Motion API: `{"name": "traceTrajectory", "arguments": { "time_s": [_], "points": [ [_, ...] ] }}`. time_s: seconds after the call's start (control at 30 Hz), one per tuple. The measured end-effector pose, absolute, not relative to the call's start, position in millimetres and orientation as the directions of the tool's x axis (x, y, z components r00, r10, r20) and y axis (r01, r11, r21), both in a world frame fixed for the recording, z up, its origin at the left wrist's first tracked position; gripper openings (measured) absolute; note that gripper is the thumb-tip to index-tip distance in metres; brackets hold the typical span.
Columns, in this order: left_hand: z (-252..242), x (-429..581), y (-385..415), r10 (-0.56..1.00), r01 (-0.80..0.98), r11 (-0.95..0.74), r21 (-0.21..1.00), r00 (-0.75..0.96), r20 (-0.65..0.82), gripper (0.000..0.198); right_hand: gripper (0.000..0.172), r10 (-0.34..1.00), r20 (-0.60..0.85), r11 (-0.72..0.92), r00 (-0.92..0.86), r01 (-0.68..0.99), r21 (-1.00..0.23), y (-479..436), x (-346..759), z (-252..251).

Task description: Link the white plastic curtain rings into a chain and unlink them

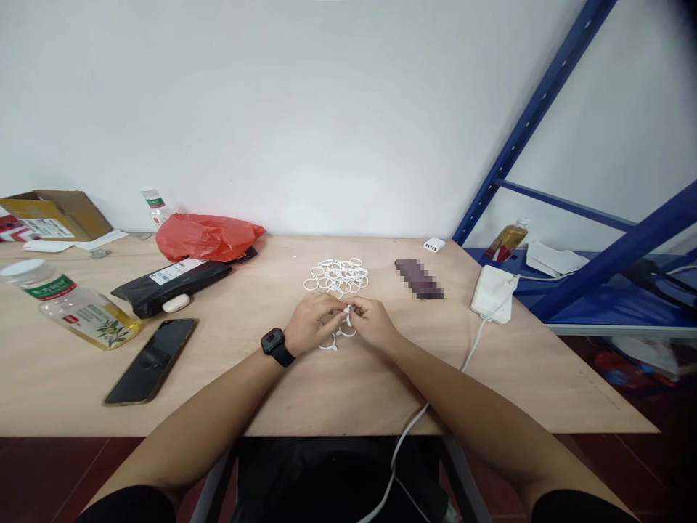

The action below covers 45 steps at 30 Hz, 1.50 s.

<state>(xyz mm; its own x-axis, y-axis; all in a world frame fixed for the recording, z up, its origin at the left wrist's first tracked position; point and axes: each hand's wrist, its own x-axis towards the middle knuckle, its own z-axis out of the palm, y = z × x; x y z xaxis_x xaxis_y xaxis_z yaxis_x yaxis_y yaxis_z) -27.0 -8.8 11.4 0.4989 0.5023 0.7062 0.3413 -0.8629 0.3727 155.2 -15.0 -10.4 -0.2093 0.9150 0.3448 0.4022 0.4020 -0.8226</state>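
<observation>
Hands at centre of clock. Risks, largest first.
- Counter: white cable runs from white power block at 3 o'clock over the near edge at 5. Right forearm lies across it; a sideways shift could snag it and drag the block.
- Left hand, right hand: grip drawn nearly closed, fingertips of both pinching one small white plastic ring between them. Thin, little purchase; uneven squeeze might make it spring out.
- Ring pile, 12 o'clock, just beyond the fingers: overlapping loops could catch; a knuckle could scatter them.
- Loose rings, 6 to 7 o'clock: wrist could sweep them nearer the edge.

Hard to make out:
- Cable covered where forearm crosses.
- Dark object at 2 o'clock pixelated, unidentifiable.
- Fingers cover most of the held ring; one piece or two, cannot tell.
- Pile too tangled to count.
</observation>
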Motion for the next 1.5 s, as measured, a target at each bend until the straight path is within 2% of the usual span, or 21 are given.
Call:
{"name": "traceTrajectory", "arguments": {
  "time_s": [0.13, 0.3, 0.5, 0.83, 0.97, 1.07, 1.17, 1.33, 1.5],
  "points": [
    [10, -30, -4, 0.56, 0.426, -0.82, 0.383, 0.457, 0.691, 0.016, 0.031, 0.825, 0.524, 0.549, -0.212, 0.52, -0.654, -18, 157, -2],
    [5, -34, 3, 0.612, 0.49, -0.778, 0.392, 0.456, 0.646, 0.02, 0.016, 0.741, 0.645, 0.641, -0.187, 0.482, -0.597, -21, 159, 2],
    [2, -33, 2, 0.609, 0.498, -0.782, 0.374, 0.482, 0.631, 0.023, 0.015, 0.789, 0.583, 0.594, -0.194, 0.485, -0.642, -20, 159, -3],
    [6, -27, -2, 0.677, 0.548, -0.724, 0.418, 0.448, 0.584, 0.022, 0.012, 0.803, 0.569, 0.569, -0.179, 0.517, -0.64, -20, 158, 0],
    [6, -31, 3, 0.664, 0.507, -0.745, 0.433, 0.503, 0.554, 0.024, 0.013, 0.817, 0.54, 0.554, -0.202, 0.533, -0.639, -19, 160, -1],
    [8, -36, 7, 0.593, 0.437, -0.805, 0.402, 0.616, 0.519, 0.022, 0.017, 0.825, 0.52, 0.547, -0.221, 0.539, -0.64, -12, 165, -5],
    [10, -37, 7, 0.497, 0.33, -0.859, 0.392, 0.722, 0.482, 0.017, 0.026, 0.828, 0.491, 0.544, -0.271, 0.601, -0.585, -2, 170, -12],
    [9, -30, -1, 0.445, 0.25, -0.861, 0.444, 0.792, 0.418, 0.013, 0.046, 0.844, 0.355, 0.534, -0.402, 0.692, -0.486, 12, 171, -24],
    [5, -28, -1, 0.456, 0.272, -0.854, 0.443, 0.801, 0.387, 0.012, 0.047, 0.857, 0.266, 0.514, -0.441, 0.752, -0.413, 14, 168, -26]
  ]
}}
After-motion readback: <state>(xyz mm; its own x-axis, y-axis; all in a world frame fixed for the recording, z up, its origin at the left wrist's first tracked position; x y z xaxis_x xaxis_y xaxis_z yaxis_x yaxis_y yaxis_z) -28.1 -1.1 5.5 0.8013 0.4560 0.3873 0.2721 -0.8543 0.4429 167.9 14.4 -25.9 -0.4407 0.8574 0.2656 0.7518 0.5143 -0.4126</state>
